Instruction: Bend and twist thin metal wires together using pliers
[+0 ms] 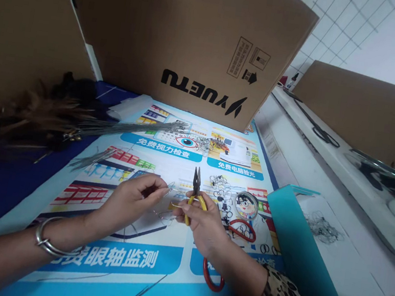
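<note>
My left hand (144, 192) is closed in a pinch on a thin bent wire (172, 187) above the printed table cover. Close beside it, my right hand (205, 221) is wrapped around needle-nose pliers (196, 183) with yellow handles, their dark jaws pointing away from me and slightly apart. Fine wire also runs between the two hands near the right fingers; its exact course is too thin to follow. Just right of the pliers lie small black wire loops (226, 206) and a round tin (246, 206) with a cartoon face. Red-handled scissors (243, 230) lie partly hidden under my right wrist.
A large cardboard box (186, 27) stands at the back. Bundled straight wires (141, 128) and brown feathery material (29, 105) lie at left. On the right is a teal-and-white box (299, 262) with tangled wire (324, 229) on it. Another cardboard box (365, 118) stands beyond.
</note>
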{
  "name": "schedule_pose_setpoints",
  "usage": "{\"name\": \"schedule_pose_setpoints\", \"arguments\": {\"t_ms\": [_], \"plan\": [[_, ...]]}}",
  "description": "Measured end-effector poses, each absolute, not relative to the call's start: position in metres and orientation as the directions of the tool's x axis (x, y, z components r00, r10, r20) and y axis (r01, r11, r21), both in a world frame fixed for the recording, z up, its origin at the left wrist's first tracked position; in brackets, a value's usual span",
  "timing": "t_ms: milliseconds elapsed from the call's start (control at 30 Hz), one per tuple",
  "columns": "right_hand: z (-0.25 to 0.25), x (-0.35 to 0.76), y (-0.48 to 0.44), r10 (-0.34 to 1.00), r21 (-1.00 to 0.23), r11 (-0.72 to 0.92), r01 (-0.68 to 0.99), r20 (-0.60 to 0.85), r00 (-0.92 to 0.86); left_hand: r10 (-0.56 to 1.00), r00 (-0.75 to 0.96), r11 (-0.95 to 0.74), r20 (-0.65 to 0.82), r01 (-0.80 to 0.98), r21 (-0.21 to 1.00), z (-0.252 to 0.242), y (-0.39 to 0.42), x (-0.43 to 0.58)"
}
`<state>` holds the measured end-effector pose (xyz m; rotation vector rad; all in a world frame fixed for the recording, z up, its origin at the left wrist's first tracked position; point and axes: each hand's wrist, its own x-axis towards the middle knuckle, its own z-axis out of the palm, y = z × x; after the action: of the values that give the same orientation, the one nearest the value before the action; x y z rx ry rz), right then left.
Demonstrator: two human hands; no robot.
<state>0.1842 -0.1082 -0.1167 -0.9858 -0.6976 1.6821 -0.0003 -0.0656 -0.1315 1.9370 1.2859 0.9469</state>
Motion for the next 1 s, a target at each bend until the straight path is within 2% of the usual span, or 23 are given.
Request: {"name": "schedule_pose_setpoints", "arguments": {"t_ms": [567, 867, 1000], "plan": [[-0.1162, 0.1874, -0.109, 0.949, -0.747, -0.315, -0.585, -0.262, -0.177, 0.921, 0.274, -0.384, 0.277, 0.511, 0.769, -0.1296, -0.0652, -0.0006], [-0.1128, 0.1832, -0.1104, 0.964, -0.786, -0.258, -0.563, -0.247, -0.097, 0.901, 0.29, -0.433, 0.324, 0.527, 0.732, -0.1307, -0.0661, 0.0011], [-0.1101, 0.1817, -0.11, 0.953, -0.78, -0.276, -0.562, -0.296, -0.057, 0.892, 0.304, -0.45, 0.335, 0.529, 0.719, -0.1321, -0.0661, 0.0015]]}}
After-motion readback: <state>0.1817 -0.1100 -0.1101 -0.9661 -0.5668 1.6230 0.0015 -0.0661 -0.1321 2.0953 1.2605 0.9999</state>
